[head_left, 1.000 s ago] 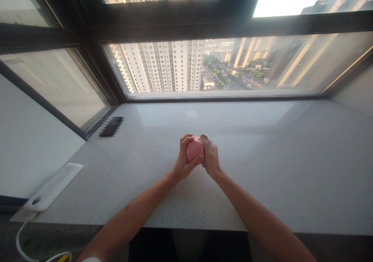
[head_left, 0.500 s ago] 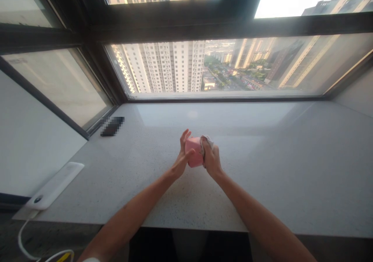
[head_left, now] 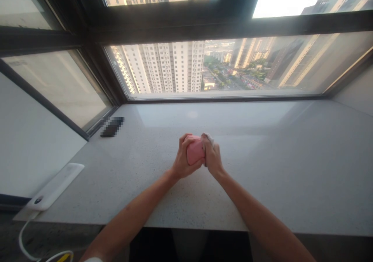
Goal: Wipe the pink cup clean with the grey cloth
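Observation:
A small pink boxy object (head_left: 195, 151) with rounded corners is held above the pale speckled sill; its exact kind is unclear. My left hand (head_left: 183, 158) wraps round its left side, fingers over the top and thumb along the lower edge. At the object's right side, my right hand (head_left: 213, 159) is closed on a crumpled whitish cloth (head_left: 208, 138) and presses it against the pink surface. The right hand's fingertips are partly hidden by the cloth and the object.
The speckled sill (head_left: 276, 169) runs up to a dark window frame (head_left: 221, 99). Near the left corner lies a dark pixelated object (head_left: 112, 127). A long white device (head_left: 56, 186) with a white cable (head_left: 21, 235) rests at the left edge.
My left hand has shifted its hold: its fingers now curl over the top, and the thumb has moved from the front to the lower edge. The pink object has turned slightly.

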Motion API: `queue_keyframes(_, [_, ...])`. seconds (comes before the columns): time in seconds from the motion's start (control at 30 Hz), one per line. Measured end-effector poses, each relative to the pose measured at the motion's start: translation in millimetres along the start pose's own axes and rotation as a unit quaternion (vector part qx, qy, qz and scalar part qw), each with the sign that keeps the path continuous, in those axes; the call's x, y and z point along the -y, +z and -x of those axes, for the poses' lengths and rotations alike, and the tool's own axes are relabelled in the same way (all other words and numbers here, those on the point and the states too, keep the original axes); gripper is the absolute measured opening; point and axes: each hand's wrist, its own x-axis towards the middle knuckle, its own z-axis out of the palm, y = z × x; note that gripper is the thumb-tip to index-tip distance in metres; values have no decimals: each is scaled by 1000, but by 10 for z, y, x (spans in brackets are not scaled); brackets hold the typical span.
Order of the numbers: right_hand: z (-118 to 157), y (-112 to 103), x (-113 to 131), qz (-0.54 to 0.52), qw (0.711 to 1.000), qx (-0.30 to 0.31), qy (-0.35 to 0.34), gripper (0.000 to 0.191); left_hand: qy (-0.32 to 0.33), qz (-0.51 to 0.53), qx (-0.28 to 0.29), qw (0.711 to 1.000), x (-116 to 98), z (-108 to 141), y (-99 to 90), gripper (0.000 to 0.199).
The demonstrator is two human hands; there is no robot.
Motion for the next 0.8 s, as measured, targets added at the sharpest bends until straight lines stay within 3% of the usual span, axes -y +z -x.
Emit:
queue_keyframes(0.07, [-5,-13,-20,-13,1000,4,6,58,9,-11,10,1000,22,-7,-12,80])
queue_keyframes(0.17, [18,-49,-113,36,995,40,-88,68,-146,143,32,978,40,17,27,71])
queue_keyframes(0.23, [29,-71,-161,74,984,81,-143,73,-202,201,32,958,45,43,55,68])
queue_keyframes(0.3, [24,-72,-169,66,986,82,-132,72,-139,150,3,979,53,59,54,70])
queue_keyframes(0.37, [12,-46,-142,19,996,48,-73,67,-10,44,-23,999,65,57,24,74])
queue_keyframes(0.43, [9,0,-108,-34,999,29,-20,61,103,-36,-28,994,77,49,-10,78])
queue_keyframes(0.5, [25,39,-92,-70,997,24,1,57,140,-47,-28,989,79,50,-23,80])
queue_keyframes(0.6, [65,37,-120,-56,998,4,-22,61,31,54,-29,998,59,76,11,72])
queue_keyframes(0.7, [79,-28,-170,26,994,28,-100,70,-123,178,1,976,28,92,59,65])
queue_keyframes(0.8, [59,-68,-182,56,989,51,-124,73,-170,196,5,966,6,92,76,65])
